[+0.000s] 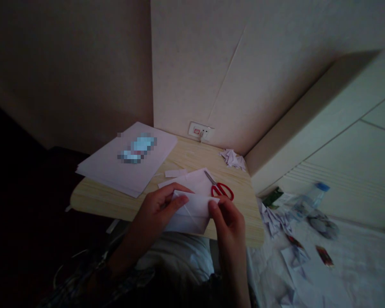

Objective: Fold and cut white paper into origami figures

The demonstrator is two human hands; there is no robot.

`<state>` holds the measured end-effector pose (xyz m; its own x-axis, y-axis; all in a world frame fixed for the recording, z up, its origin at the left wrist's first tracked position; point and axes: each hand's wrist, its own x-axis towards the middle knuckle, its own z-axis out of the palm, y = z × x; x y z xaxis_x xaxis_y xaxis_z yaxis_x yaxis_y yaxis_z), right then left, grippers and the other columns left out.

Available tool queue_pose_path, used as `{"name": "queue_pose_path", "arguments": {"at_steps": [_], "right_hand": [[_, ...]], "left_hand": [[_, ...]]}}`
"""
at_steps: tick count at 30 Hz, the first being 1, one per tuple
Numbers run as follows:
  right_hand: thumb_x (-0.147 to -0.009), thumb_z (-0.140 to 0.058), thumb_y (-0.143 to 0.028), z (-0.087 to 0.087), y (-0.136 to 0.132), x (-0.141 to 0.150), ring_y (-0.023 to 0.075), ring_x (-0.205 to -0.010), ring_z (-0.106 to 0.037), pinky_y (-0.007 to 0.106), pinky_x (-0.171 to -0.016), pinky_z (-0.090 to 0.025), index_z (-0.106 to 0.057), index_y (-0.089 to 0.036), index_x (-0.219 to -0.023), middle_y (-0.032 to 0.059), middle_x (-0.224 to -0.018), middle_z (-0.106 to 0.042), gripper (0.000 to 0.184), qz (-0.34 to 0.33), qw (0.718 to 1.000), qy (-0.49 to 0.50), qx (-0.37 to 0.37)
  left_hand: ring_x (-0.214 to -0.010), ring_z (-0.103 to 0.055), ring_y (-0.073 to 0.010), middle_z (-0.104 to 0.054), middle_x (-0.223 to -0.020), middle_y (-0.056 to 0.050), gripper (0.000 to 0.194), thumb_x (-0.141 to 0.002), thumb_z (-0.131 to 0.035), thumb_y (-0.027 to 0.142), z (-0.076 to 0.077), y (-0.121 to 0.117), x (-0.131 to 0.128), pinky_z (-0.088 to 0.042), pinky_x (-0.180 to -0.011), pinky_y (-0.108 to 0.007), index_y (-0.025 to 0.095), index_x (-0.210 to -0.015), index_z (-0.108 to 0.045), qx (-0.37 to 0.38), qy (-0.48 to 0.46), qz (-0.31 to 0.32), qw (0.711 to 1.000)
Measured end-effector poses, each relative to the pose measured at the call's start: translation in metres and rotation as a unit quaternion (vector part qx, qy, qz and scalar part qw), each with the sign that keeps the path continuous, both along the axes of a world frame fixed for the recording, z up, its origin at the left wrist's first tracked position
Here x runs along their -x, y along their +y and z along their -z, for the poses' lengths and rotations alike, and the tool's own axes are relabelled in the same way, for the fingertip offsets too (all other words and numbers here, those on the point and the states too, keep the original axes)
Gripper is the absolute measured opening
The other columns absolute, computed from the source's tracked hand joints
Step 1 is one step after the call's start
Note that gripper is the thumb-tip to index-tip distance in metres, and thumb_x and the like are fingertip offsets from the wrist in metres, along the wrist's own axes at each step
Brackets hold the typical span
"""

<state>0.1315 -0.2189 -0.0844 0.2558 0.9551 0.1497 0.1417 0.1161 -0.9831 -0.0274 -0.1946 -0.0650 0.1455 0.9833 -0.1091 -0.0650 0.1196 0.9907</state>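
A folded sheet of white paper (192, 212) with crease lines is held up between both hands at the near edge of the small wooden table. My left hand (162, 205) pinches its upper left corner, thumb on the near face. At the upper right corner, my right hand (227, 218) grips it between thumb and fingers. Just beyond the paper lie red-handled scissors (222, 191), closed, on top of another white sheet (200, 177). A narrow paper strip (175, 173) rests behind that sheet.
A stack of white paper (128, 182) with a pixelated object (137, 147) on it covers the table's left part. Folded paper pieces (233, 159) sit at the back right corner. A wall socket (201, 131) is behind. More folded papers (275, 220) and a clear bottle (310, 199) lie on the bed.
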Motion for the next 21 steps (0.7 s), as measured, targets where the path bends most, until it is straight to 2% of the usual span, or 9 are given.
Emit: {"name": "queue_pose_path", "arguments": {"at_steps": [3,7,11,17,19,21], "right_hand": [[-0.082,-0.066,-0.038,0.001,-0.002,0.000,0.0147,-0.060,-0.054,0.024,-0.055,-0.042,-0.064,-0.020,-0.069,-0.0022,-0.062,-0.060,0.022,0.008,1.000,0.013,-0.004],[-0.081,-0.068,-0.034,0.000,-0.003,0.000,0.0159,-0.063,-0.057,0.025,-0.058,-0.043,-0.066,-0.020,-0.071,-0.0018,-0.065,-0.063,0.018,0.025,0.999,0.023,-0.017],[-0.082,-0.068,-0.033,-0.002,-0.005,0.001,0.0164,-0.065,-0.057,0.026,-0.060,-0.043,-0.067,-0.020,-0.071,-0.0016,-0.065,-0.063,0.017,0.042,0.999,-0.006,-0.027],[-0.084,-0.064,-0.034,-0.001,-0.006,0.004,0.0171,-0.068,-0.059,0.027,-0.063,-0.044,-0.069,-0.020,-0.074,-0.0008,-0.070,-0.066,0.017,0.062,0.997,-0.026,-0.041],[-0.083,-0.065,-0.034,0.000,-0.005,0.004,0.0169,-0.067,-0.058,0.027,-0.063,-0.044,-0.068,-0.020,-0.073,-0.0009,-0.069,-0.066,0.017,0.063,0.997,-0.018,-0.038],[-0.082,-0.066,-0.035,0.001,-0.003,0.003,0.0168,-0.067,-0.057,0.027,-0.063,-0.044,-0.068,-0.020,-0.073,-0.0009,-0.068,-0.065,0.018,0.063,0.997,-0.006,-0.032]], "left_hand": [[-0.052,-0.053,-0.0139,-0.064,-0.060,0.002,0.020,-0.078,-0.068,0.038,0.001,0.000,0.001,-0.036,-0.048,-0.022,0.019,-0.078,-0.072,-0.007,-0.004,-0.003,1.000],[-0.056,-0.055,-0.0148,-0.066,-0.064,0.001,0.020,-0.080,-0.066,0.036,-0.002,-0.001,0.002,-0.039,-0.052,-0.022,0.018,-0.080,-0.075,-0.018,-0.008,0.001,1.000],[-0.061,-0.058,-0.0167,-0.068,-0.066,0.000,0.020,-0.081,-0.064,0.034,-0.005,-0.002,0.001,-0.040,-0.055,-0.023,0.018,-0.078,-0.076,-0.031,0.024,-0.016,0.999],[-0.054,-0.053,-0.0147,-0.064,-0.061,0.001,0.019,-0.082,-0.064,0.033,0.001,-0.001,-0.003,-0.036,-0.050,-0.023,0.019,-0.079,-0.075,-0.068,0.058,-0.031,0.996],[-0.051,-0.053,-0.0134,-0.062,-0.057,0.004,0.018,-0.077,-0.070,0.030,0.004,0.000,-0.003,-0.037,-0.049,-0.022,0.019,-0.091,-0.073,-0.048,0.043,-0.015,0.998],[-0.058,-0.062,-0.0156,-0.069,-0.067,0.002,0.041,-0.072,-0.075,0.025,0.006,0.001,-0.003,-0.045,-0.054,-0.022,0.020,-0.111,-0.065,-0.017,-0.005,0.008,1.000]]}}
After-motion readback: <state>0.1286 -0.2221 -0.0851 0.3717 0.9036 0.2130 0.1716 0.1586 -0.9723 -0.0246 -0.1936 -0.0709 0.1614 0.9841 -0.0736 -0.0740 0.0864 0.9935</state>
